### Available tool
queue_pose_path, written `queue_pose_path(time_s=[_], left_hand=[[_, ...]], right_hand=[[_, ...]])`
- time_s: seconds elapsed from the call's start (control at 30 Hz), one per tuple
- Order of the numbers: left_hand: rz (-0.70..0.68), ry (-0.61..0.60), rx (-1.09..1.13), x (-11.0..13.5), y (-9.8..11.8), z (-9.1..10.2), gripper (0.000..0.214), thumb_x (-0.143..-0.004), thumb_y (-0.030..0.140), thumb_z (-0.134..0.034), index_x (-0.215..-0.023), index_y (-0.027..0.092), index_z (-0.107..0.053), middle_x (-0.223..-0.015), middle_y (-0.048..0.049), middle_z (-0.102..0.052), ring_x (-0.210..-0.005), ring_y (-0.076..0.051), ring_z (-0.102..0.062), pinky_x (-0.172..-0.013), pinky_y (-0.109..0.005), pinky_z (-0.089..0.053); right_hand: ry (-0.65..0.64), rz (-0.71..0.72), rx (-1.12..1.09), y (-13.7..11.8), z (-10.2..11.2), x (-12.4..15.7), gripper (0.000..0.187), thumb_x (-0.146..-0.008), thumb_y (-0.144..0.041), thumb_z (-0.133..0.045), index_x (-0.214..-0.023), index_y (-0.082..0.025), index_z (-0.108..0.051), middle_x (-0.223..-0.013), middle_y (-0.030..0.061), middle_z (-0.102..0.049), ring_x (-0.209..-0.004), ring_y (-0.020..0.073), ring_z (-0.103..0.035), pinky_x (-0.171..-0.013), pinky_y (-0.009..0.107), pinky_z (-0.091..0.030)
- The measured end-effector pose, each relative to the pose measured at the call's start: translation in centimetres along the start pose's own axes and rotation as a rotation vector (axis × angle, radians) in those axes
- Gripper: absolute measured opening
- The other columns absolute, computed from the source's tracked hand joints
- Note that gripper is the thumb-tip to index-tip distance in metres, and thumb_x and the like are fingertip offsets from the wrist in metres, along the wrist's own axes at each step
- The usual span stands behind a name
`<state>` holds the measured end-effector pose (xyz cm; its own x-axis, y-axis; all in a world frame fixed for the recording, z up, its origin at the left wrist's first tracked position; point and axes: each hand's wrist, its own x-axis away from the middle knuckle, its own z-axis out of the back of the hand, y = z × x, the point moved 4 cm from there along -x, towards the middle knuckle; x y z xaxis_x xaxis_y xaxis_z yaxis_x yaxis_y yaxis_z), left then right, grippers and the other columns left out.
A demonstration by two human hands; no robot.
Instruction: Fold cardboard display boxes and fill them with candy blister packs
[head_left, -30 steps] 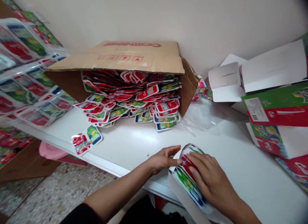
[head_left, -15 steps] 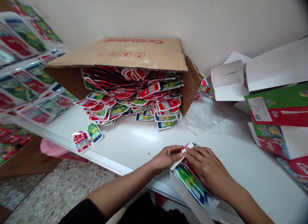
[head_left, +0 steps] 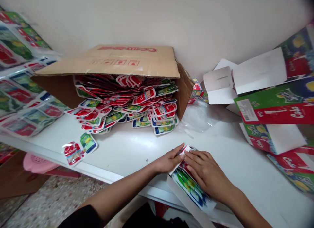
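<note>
A small white carton (head_left: 180, 197) lies open at the near edge of the white table (head_left: 127, 149), packed with a stack of red, green and blue sachets (head_left: 190, 185). My right hand (head_left: 208, 174) lies flat on top of the stack, fingers stretched forward. My left hand (head_left: 170, 161) touches the carton's far end, its fingertips on the white end flap (head_left: 184, 150). A big cardboard box (head_left: 110, 59) lies on its side behind, spilling several sachets (head_left: 127, 105) onto the table.
Two loose sachets (head_left: 78, 149) lie near the table's left edge. Sheets of sachets (head_left: 22, 87) pile up at the left. Flat printed cartons (head_left: 274, 104) and a clear plastic sheet (head_left: 203, 117) lie at the right. A pink stool (head_left: 36, 162) stands below.
The bulging sachets have been pressed down into the carton. Both hands moved to its far end, where the white flap now shows. The view shifted slightly right.
</note>
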<state>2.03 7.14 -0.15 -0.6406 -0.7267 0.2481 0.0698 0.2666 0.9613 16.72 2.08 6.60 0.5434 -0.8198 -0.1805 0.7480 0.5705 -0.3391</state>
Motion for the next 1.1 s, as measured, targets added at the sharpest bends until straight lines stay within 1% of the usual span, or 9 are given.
queue_pose_path(time_s=[0.07,0.17,0.23,0.3,0.47,0.63,0.83,1.0,1.1], left_hand=[[0.025,-0.008,-0.012,-0.2,-0.1,0.0,0.072,-0.082,0.058,-0.054,-0.142,0.021,-0.036,-0.148,-0.0071,-0.037,-0.135,-0.027,-0.034,-0.114,-0.042,-0.023],[0.068,-0.001,-0.008,-0.3,-0.2,-0.1,0.07,-0.084,0.056,-0.053,-0.142,0.021,-0.035,-0.144,-0.0082,-0.043,-0.132,-0.029,-0.04,-0.113,-0.045,-0.025],[0.072,0.015,-0.01,-0.2,-0.2,-0.2,0.068,-0.084,0.053,-0.055,-0.142,0.022,-0.036,-0.139,-0.0082,-0.049,-0.132,-0.029,-0.04,-0.113,-0.047,-0.024],[0.07,0.034,-0.006,0.0,-0.5,-0.5,0.066,-0.085,0.051,-0.055,-0.141,0.023,-0.036,-0.135,-0.0076,-0.053,-0.133,-0.029,-0.038,-0.113,-0.047,-0.023],[0.007,0.123,-0.031,1.0,-1.4,-1.2,0.059,-0.087,0.046,-0.053,-0.14,0.024,-0.038,-0.14,-0.0061,-0.047,-0.135,-0.028,-0.033,-0.113,-0.045,-0.024],[-0.263,0.181,-0.3,1.4,0.6,-1.2,0.048,-0.087,0.037,-0.055,-0.133,0.025,-0.044,-0.142,-0.0088,-0.039,-0.134,-0.026,-0.031,-0.11,-0.044,-0.027],[-0.47,0.156,-0.565,1.0,2.2,-1.0,0.013,-0.086,0.03,-0.058,-0.081,0.019,-0.061,-0.09,-0.0054,-0.056,-0.095,-0.02,-0.051,-0.088,-0.036,-0.042],[-0.582,0.034,-0.652,1.7,2.3,-0.6,0.015,-0.089,0.029,-0.051,-0.091,0.02,-0.063,-0.092,-0.0066,-0.056,-0.093,-0.02,-0.05,-0.085,-0.037,-0.043],[-0.62,-0.04,-0.674,2.3,2.3,-0.4,0.022,-0.089,0.029,-0.049,-0.106,0.02,-0.06,-0.102,-0.0094,-0.055,-0.101,-0.023,-0.048,-0.089,-0.042,-0.042]], right_hand=[[0.163,-0.112,-0.075,0.9,0.9,1.8,0.034,-0.091,-0.02,-0.047,-0.123,-0.021,-0.056,-0.119,0.0065,-0.063,-0.111,0.0227,-0.053,-0.094,0.042,-0.04],[0.585,-0.637,-0.226,3.3,1.1,6.9,0.028,-0.089,-0.03,-0.052,-0.115,-0.022,-0.057,-0.107,0.0072,-0.064,-0.098,0.0205,-0.058,-0.087,0.038,-0.045],[0.769,-0.948,-0.432,3.9,-0.9,10.3,0.033,-0.086,-0.04,-0.056,-0.113,-0.021,-0.053,-0.103,0.0075,-0.063,-0.093,0.0205,-0.059,-0.082,0.036,-0.048],[0.815,-1.053,-0.696,3.5,-3.6,11.8,0.04,-0.083,-0.047,-0.057,-0.113,-0.021,-0.049,-0.103,0.0081,-0.061,-0.095,0.0212,-0.06,-0.08,0.035,-0.051],[0.812,-1.115,-0.981,2.4,-6.8,10.3,0.047,-0.08,-0.05,-0.061,-0.115,-0.023,-0.043,-0.104,0.0069,-0.056,-0.09,0.0193,-0.061,-0.073,0.032,-0.054],[0.845,-1.088,-0.804,2.3,-6.0,9.3,0.046,-0.078,-0.044,-0.065,-0.113,-0.022,-0.045,-0.091,0.0013,-0.053,-0.07,0.0125,-0.056,-0.059,0.024,-0.051],[0.698,-0.869,-0.563,1.8,-4.4,10.5,0.02,-0.084,-0.037,-0.058,-0.076,-0.019,-0.056,-0.075,0.0,-0.051,-0.069,0.013,-0.051,-0.061,0.024,-0.045],[0.372,-0.596,-0.632,1.2,-3.3,12.4,0.03,-0.089,-0.035,-0.05,-0.115,-0.022,-0.056,-0.109,0.0083,-0.052,-0.097,0.0188,-0.055,-0.083,0.032,-0.049],[0.344,-0.596,-0.618,1.0,-3.8,13.0,0.037,-0.087,-0.035,-0.054,-0.122,-0.024,-0.052,-0.114,0.0082,-0.049,-0.102,0.0189,-0.054,-0.088,0.033,-0.049]])
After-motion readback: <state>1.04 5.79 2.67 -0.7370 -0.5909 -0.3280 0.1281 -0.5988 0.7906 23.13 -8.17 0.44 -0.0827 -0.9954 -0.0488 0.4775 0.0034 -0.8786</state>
